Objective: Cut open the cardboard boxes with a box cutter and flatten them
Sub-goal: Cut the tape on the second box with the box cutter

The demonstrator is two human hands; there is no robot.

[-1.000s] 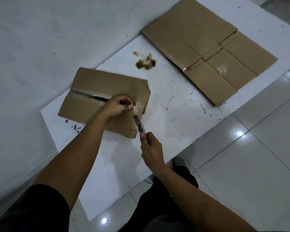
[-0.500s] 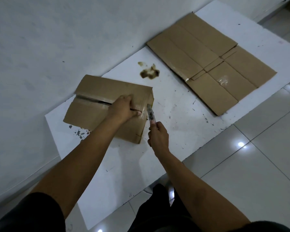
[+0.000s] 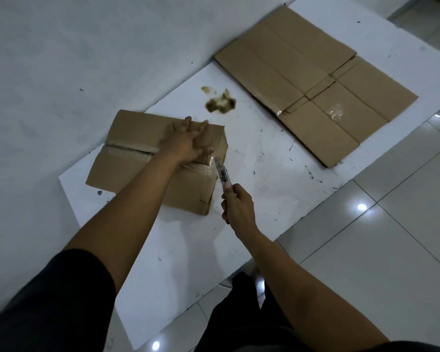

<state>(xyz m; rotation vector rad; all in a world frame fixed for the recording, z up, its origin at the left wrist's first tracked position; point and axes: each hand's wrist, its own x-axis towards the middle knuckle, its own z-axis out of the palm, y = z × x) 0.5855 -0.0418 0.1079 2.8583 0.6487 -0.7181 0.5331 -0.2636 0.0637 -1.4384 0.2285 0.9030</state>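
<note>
A: Head view, panel one: we are looking down at a cardboard box (image 3: pixel 160 161) lying on a white board (image 3: pixel 259 163) on the tiled floor (image 3: pixel 366 250), close to the wall (image 3: pixel 61 59). What are we doing to it?

B: We are slitting the taped centre seam (image 3: pixel 130 148). Our left hand (image 3: pixel 188 143) is pressing flat on the box top, fingers spread and straight, gripping nothing. Our right hand (image 3: pixel 236 204) is closing its grip around the handle of the box cutter (image 3: pixel 222 174), whose tip is meeting the taped end of the seam at the box's right edge.

A: How far along are we judging the job?

B: One flattened box (image 3: pixel 315 80) is already lying well apart at the far right of the board. This box is not yet collapsed; the seam looks parted along its left stretch, while the tape (image 3: pixel 201 167) near the blade is looking intact.

A: And the next move?

B: We are expecting to draw the blade through that remaining tape, keeping the left fingers away from the cutting line, then fold the flaps out.
</note>
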